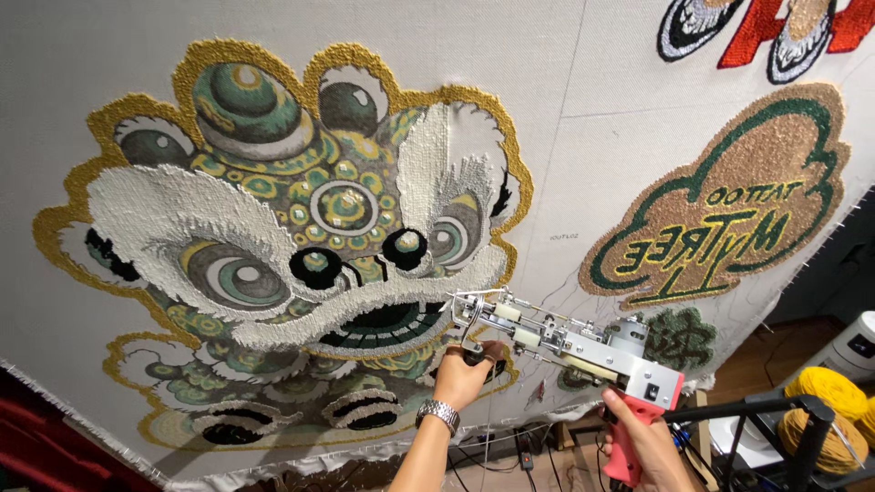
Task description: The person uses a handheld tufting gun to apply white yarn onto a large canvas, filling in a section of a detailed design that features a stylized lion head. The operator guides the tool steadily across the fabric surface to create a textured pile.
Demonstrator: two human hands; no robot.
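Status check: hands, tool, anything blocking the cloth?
Left hand grips front handle of metal tufting gun. Right hand grips its red rear handle. Needle end against stretched beige cloth beside green-gold lion design. Nothing blocking.

Both hands raised, fingers curled closed; left hand (467, 372) higher, right hand (643, 445) lower.

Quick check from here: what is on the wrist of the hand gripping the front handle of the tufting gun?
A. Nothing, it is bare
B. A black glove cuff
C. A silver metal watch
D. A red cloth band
C. The left hand on the front handle of the tufting gun has a silver metal watch around its wrist; no glove or cloth band shows.
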